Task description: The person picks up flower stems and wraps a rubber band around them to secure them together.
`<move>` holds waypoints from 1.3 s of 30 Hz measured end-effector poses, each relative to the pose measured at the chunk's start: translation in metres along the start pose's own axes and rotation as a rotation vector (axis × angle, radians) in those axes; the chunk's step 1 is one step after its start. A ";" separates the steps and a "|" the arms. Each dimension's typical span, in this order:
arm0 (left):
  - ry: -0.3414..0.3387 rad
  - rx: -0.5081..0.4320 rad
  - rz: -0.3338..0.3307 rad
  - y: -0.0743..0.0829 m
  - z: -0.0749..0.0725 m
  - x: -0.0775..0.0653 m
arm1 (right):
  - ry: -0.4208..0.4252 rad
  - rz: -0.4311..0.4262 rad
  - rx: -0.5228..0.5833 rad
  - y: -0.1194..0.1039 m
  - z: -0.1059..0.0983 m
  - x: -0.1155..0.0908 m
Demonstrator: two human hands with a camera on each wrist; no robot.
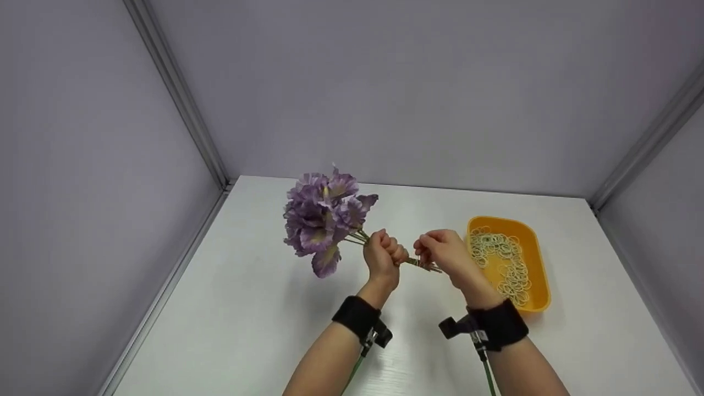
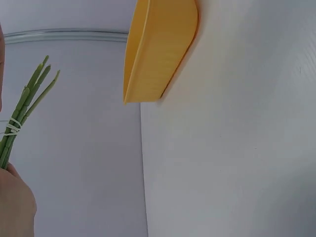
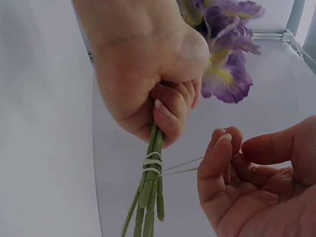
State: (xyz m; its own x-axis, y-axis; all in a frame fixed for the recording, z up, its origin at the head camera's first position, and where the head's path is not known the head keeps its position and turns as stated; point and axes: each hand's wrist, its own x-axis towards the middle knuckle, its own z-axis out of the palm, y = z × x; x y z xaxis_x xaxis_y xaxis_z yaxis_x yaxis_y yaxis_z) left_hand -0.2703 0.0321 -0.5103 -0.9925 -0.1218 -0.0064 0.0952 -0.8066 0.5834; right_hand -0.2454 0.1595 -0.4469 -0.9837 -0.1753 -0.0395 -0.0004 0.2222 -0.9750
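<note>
My left hand [image 1: 384, 257] grips a bunch of purple irises [image 1: 324, 217] by the green stems, the blooms pointing to the upper left. Below that fist, a pale rubber band [image 3: 152, 163] is wound several times round the stems [image 3: 148, 197]. My right hand [image 1: 444, 252] is beside the stem ends, its curled fingers pulling a stretched loop of the band out to one side, as the right wrist view shows. In the left wrist view the banded stem ends [image 2: 29, 98] stick out past the left hand [image 2: 15, 202].
A yellow-orange tray [image 1: 542, 275] stands on the white table [image 1: 236, 330] right of my right hand. Many pale rubber bands [image 1: 514, 278] lie in it. Grey panel walls [image 1: 412, 99] enclose the table at the back and sides. Each wrist wears a black strap with a green cable.
</note>
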 end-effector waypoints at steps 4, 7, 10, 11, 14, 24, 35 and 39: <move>0.020 -0.091 -0.011 -0.001 0.001 0.003 | 0.028 -0.037 -0.050 -0.005 -0.002 0.002; 0.030 -0.155 0.010 0.000 0.001 0.008 | 0.048 -0.178 -0.257 0.000 0.010 -0.005; 0.039 -0.237 0.026 0.004 -0.001 0.013 | 0.092 -0.417 -0.580 0.021 0.027 -0.015; 0.046 -0.265 0.025 0.006 -0.001 0.014 | 0.110 -0.506 -0.688 0.031 0.033 -0.018; 0.073 -0.342 0.013 0.012 -0.002 0.016 | 0.134 -0.679 -0.922 0.068 0.044 -0.022; 0.111 -0.406 -0.140 0.018 -0.002 0.013 | -0.243 -0.442 0.003 0.142 0.020 0.002; 0.018 -0.297 -0.486 0.025 0.001 0.006 | -0.567 -0.140 0.671 0.095 -0.024 0.011; 0.018 -0.241 -0.496 0.029 0.001 0.007 | -0.422 -0.074 0.531 0.071 -0.032 0.007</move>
State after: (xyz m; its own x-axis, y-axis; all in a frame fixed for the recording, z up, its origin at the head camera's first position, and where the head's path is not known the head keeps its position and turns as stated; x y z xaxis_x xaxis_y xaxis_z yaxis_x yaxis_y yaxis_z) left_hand -0.2743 0.0086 -0.4920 -0.9216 0.2985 -0.2480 -0.3666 -0.8792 0.3044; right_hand -0.2576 0.2048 -0.5096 -0.8299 -0.5553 0.0542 0.1296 -0.2863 -0.9493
